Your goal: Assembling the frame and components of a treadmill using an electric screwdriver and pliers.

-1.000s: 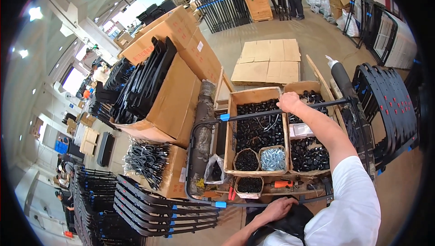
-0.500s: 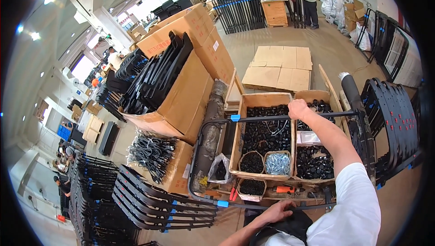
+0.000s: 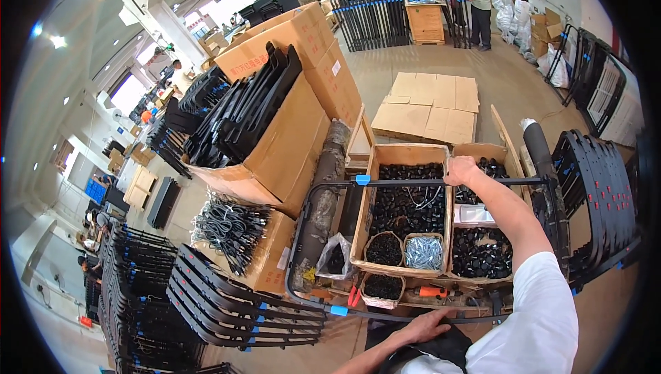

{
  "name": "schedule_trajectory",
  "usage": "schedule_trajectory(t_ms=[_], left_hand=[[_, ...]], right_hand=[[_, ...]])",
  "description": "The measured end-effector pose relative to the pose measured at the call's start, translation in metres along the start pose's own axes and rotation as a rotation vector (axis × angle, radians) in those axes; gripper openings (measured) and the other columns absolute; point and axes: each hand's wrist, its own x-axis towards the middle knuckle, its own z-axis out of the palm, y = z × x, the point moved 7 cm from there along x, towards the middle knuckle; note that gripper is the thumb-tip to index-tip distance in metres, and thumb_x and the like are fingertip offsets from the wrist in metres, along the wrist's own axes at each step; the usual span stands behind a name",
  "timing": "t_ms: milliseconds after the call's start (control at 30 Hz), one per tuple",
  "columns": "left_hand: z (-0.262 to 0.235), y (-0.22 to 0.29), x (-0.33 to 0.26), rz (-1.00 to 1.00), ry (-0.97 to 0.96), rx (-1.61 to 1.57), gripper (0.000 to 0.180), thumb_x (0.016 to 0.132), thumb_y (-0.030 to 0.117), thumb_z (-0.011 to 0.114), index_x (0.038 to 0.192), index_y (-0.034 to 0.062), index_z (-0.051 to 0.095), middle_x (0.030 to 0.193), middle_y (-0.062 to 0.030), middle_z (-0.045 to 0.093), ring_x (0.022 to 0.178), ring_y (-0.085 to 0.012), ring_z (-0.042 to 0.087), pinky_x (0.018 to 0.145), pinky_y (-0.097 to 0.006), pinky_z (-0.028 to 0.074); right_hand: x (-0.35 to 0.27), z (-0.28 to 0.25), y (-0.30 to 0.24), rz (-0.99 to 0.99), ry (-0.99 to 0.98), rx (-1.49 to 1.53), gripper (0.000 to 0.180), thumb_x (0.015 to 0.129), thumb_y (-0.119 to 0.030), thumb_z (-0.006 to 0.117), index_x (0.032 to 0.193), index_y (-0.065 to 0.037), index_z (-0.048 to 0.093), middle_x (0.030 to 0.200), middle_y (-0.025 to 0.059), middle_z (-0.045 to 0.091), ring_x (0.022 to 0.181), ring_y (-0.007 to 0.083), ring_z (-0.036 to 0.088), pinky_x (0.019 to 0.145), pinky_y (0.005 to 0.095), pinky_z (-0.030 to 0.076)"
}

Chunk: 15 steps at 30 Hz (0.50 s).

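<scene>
A black tubular frame (image 3: 399,183) with rounded corners and blue clips spans the parts boxes in front of me. My right hand (image 3: 460,169) is closed around its far bar, right of the middle. My left hand (image 3: 425,326) lies at the near bar, close to my body, fingers stretched out to the right; whether they touch the bar is hard to see. Beneath the frame, a wooden box (image 3: 355,236) holds black plastic pieces, a small tub of black bits and a tub of silver screws (image 3: 423,253). A carton of black caps (image 3: 480,251) stands beside it.
An orange-handled tool (image 3: 434,292) and red-handled pliers (image 3: 354,296) lie at the near edge. Left are bundled black cords (image 3: 234,226), stacked curved black frames (image 3: 227,298) and a large carton (image 3: 289,143). More frames (image 3: 593,191) stand right. Flattened cardboard (image 3: 430,105) and co-workers lie beyond.
The view has shifted slightly. My left hand has gone from curled, thumb apart, to flatter with fingers stretched out. My right hand keeps its grip on the far bar.
</scene>
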Motion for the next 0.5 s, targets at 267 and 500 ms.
schedule_trajectory(t_ms=[267, 500], left_hand=[[-0.011, -0.022, -0.005, 0.167, 0.013, -0.002, 0.047, 0.101, 0.011, 0.064, 0.146, 0.0088, 0.052, 0.124, -0.014, 0.061, 0.115, -0.0333, 0.061, 0.102, -0.042, 0.051], [-0.023, 0.0, -0.012, 0.226, 0.074, -0.004, 0.04, 0.109, 0.023, 0.052, 0.146, 0.0104, 0.051, 0.136, -0.02, 0.064, 0.126, -0.0413, 0.062, 0.107, -0.046, 0.05]], right_hand=[[-0.004, 0.005, 0.001, -0.057, 0.07, 0.093, 0.047, 0.096, -0.041, 0.062, 0.111, 0.001, 0.077, 0.114, 0.0218, 0.077, 0.113, 0.0365, 0.073, 0.098, 0.0478, 0.057], [-0.014, -0.014, -0.011, 0.013, 0.108, 0.01, 0.044, 0.096, -0.04, 0.064, 0.105, 0.0, 0.079, 0.109, 0.0207, 0.078, 0.111, 0.0337, 0.075, 0.098, 0.0458, 0.057]])
